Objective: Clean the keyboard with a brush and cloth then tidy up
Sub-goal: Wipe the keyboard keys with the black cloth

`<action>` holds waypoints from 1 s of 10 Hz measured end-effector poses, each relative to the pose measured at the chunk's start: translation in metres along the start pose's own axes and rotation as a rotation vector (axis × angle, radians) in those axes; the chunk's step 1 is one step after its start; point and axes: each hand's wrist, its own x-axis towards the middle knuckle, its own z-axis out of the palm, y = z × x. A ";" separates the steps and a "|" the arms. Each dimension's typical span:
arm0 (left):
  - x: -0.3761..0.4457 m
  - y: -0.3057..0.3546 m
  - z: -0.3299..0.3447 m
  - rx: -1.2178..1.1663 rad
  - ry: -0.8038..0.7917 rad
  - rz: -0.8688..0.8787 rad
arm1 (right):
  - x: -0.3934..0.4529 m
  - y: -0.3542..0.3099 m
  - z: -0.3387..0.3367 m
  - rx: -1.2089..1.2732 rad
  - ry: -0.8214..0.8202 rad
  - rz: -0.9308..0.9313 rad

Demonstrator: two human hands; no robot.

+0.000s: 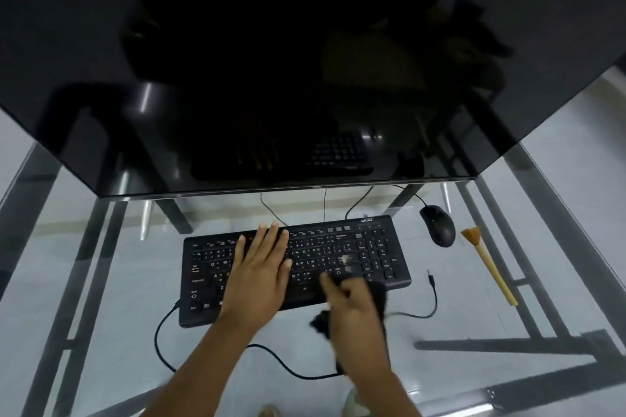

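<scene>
A black keyboard (342, 254) lies on the glass desk (135, 281) below a dark monitor. My left hand (259, 269) rests flat on its left-middle keys, fingers spread. My right hand (352, 308) is closed on a black cloth (381, 298) at the keyboard's front edge, right of centre; the hand looks blurred. A pale smudge shows on the keys near the right side. A brush (487, 264) with a yellow handle and orange bristles lies on the glass to the right of the keyboard, untouched.
A black mouse (437, 225) sits right of the keyboard's top corner, beside the brush. A large dark monitor (305, 78) overhangs the back of the desk. Black cables (271, 354) loop on the glass in front of and right of the keyboard.
</scene>
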 end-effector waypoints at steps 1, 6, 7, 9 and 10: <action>-0.001 -0.002 0.008 0.122 -0.024 -0.002 | 0.022 0.016 -0.045 0.041 0.221 0.067; 0.010 0.021 0.018 0.152 -0.033 -0.007 | 0.030 0.018 -0.045 -0.377 0.275 -0.171; 0.010 0.020 0.018 0.141 -0.044 -0.003 | 0.024 0.015 -0.034 -0.449 0.156 -0.249; 0.009 0.017 0.017 0.157 -0.041 0.022 | 0.077 0.011 -0.079 -0.377 0.450 -0.051; 0.008 0.018 0.018 0.169 -0.038 0.026 | 0.074 0.014 -0.051 -0.535 0.379 -0.228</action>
